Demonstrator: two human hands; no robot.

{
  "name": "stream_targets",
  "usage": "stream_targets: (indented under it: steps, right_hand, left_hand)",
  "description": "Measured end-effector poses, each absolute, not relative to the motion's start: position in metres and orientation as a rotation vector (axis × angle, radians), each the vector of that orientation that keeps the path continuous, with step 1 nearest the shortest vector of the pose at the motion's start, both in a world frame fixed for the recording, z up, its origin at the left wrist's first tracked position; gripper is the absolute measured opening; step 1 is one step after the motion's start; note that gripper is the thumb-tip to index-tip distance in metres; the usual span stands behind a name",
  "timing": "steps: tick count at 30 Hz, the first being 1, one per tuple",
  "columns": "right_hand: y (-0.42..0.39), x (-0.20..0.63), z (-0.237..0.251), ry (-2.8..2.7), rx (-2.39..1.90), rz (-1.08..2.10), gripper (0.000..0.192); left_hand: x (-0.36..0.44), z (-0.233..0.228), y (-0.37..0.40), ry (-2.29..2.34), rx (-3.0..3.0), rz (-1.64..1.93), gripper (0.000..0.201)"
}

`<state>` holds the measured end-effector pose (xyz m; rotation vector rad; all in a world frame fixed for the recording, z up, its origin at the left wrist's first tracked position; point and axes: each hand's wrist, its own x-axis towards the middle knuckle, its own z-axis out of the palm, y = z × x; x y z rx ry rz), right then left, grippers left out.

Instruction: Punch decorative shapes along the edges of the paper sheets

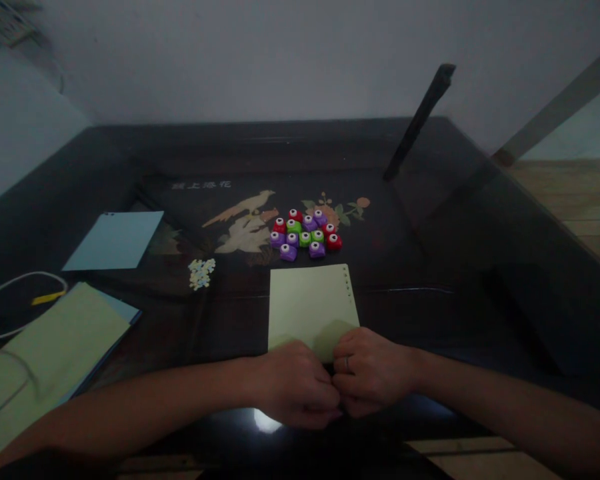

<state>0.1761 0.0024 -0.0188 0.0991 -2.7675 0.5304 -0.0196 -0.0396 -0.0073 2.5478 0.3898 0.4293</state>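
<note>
Green sheet (311, 303): flat on dark table (455, 267), near edge under both hands, long axis running away from them.
Left hand (293, 383): fingers curled, pinching near edge.
Right hand (373, 372): likewise closed on it, touching left.
Punches (305, 233): just beyond.

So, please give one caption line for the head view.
Left hand and right hand pinch the near edge of a pale green paper sheet on a dark table.

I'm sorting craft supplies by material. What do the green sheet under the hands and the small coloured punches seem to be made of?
Green sheet: apparently thin matte paper, lying flat with a row of punched holes along one edge. Coloured punches: probably glossy moulded plastic, given the bright red, purple and green shells; the image is too dim to be sure.
</note>
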Motion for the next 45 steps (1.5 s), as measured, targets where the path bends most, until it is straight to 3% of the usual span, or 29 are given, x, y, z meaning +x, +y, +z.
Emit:
stream_targets:
  steps: [19, 26, 29, 34, 39, 45]
  right_hand:
    - [0.004, 0.175, -0.019, -2.792, 0.189, 0.432, 0.026]
    - [-0.006, 0.186, 0.002, -2.901, 0.082, 0.36, 0.023]
    - [-0.004, 0.195, 0.021, -2.767, -0.324, 0.541, 0.026]
    - [0.027, 0.212, 0.04, -1.991, -1.185, 1.355, 0.018]
    - [0.041, 0.22, 0.035, -1.487, -1.285, 1.795, 0.03]
    - [0.033, 0.215, 0.032, -1.189, -1.179, 1.981, 0.027]
  left_hand:
    - [-0.017, -0.008, -0.043, 0.344, 2.809, 0.399, 0.018]
    - [-0.021, 0.027, -0.046, 0.418, 2.831, 0.243, 0.02]
    - [-0.039, 0.043, -0.04, 0.693, 2.644, 0.36, 0.015]
    - [-0.077, 0.036, -0.026, 1.232, 1.443, 0.99, 0.023]
    - [-0.094, 0.027, -0.024, 1.128, 0.663, 1.142, 0.042]
    - [-0.1, 0.031, -0.028, 0.961, 0.494, 1.007, 0.055]
